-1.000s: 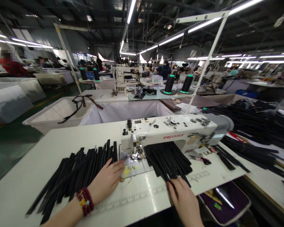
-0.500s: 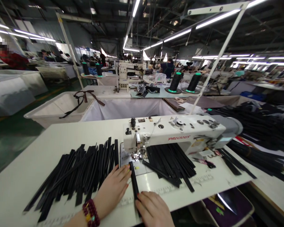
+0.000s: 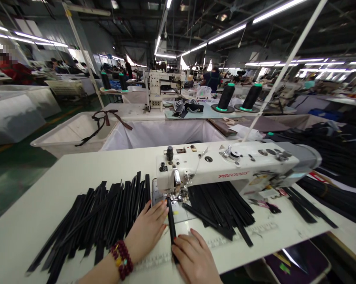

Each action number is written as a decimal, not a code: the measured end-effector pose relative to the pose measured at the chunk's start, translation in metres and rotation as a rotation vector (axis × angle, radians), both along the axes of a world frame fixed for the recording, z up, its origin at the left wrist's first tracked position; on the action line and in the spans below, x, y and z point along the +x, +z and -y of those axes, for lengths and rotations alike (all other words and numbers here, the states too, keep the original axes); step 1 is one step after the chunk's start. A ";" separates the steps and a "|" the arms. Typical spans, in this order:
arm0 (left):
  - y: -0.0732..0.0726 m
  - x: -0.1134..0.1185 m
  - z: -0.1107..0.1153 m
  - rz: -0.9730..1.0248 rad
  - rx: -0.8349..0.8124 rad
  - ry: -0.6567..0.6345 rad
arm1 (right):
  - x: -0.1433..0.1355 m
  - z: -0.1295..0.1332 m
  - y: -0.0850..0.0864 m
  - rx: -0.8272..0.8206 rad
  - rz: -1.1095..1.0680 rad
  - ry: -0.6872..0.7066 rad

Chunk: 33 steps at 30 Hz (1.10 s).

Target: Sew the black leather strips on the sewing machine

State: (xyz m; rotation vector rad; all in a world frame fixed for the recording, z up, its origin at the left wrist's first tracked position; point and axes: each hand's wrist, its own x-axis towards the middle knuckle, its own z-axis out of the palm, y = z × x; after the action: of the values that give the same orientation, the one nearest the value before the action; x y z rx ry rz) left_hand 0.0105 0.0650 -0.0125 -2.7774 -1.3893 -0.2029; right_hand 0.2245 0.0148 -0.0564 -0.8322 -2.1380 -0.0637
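A narrow black fabric strip lies lengthwise before me, its far end at the presser foot of a white sewing machine. My left hand, with a beaded bracelet on the wrist, rests flat on the table, fingers stretched out and fingertips against the strip's left side near the foot. Closer to me, my right hand has its fingers closed on the strip's near part; the thumb is hidden. To the left lies a spread of black strips. Under the machine arm sits another pile of black strips.
Small scissors lie right of the pile under the machine. Behind the table stands a white-lined bin. Black thread cones stand on the table beyond. Dark fabric is heaped at right. Other people are in the background.
The strip's far end has moved forward to the presser foot. Both hands have shifted slightly forward with it, and the right index finger is now raised. The camera view has shifted a little.
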 end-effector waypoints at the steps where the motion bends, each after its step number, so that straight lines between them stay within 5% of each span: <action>1: 0.000 0.000 -0.001 0.004 0.002 -0.002 | -0.001 0.000 0.002 -0.011 -0.022 0.001; 17: 0.002 0.003 -0.002 0.026 -0.013 0.045 | -0.003 0.008 0.009 -0.046 -0.013 -0.060; 25: 0.001 0.000 0.012 -0.025 0.025 -0.042 | 0.006 0.026 0.004 0.049 0.076 -0.058; 33: 0.002 0.000 0.003 -0.028 0.011 -0.028 | 0.003 0.014 0.014 -0.036 0.085 -0.045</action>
State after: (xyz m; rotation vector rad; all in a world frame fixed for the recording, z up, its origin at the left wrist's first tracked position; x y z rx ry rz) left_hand 0.0101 0.0617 -0.0106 -2.7812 -1.3393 -0.1713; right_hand 0.2276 0.0010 -0.0428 -0.9129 -2.2062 -0.0859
